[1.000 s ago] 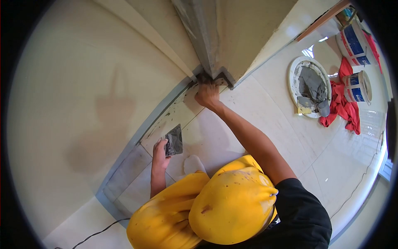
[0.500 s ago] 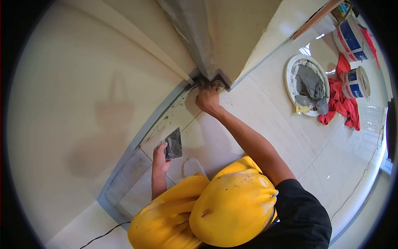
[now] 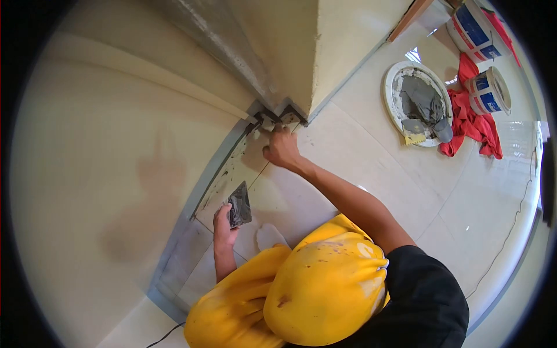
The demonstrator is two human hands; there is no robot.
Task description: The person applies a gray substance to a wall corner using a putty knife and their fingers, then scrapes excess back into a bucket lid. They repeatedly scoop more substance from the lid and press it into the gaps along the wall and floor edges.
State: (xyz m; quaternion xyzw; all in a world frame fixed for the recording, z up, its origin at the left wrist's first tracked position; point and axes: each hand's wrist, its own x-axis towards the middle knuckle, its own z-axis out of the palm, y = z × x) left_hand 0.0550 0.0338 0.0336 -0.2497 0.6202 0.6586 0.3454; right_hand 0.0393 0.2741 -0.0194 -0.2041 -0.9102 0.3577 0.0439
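My left hand (image 3: 224, 226), closed around its near edge, holds a flat scraper (image 3: 239, 206) coated with dark grey paste. It is above the floor, close to the wall. Farther ahead, my right hand (image 3: 282, 148) reaches into the corner with its thumb apart and a finger stretched to the dark grey paste (image 3: 282, 114) at the wall's foot. Nothing shows in that hand, though some fingertips are hidden. Smears of grey paste mark the pale floor tiles (image 3: 264, 142) beside it. My bent knees in yellow trousers (image 3: 325, 290) are below both hands.
To the right lies a round white lid (image 3: 389, 95) with grey paste and a yellow notched spreader (image 3: 414, 138) on it. Beside it are a red cloth (image 3: 473, 123), a small bucket (image 3: 487, 93) and a larger bucket (image 3: 473, 32). A thin cable (image 3: 510, 229) crosses the floor.
My right hand has drawn back slightly from the corner, and its thumb now sticks out. My left hand still holds the scraper. The camera view has shifted a little.
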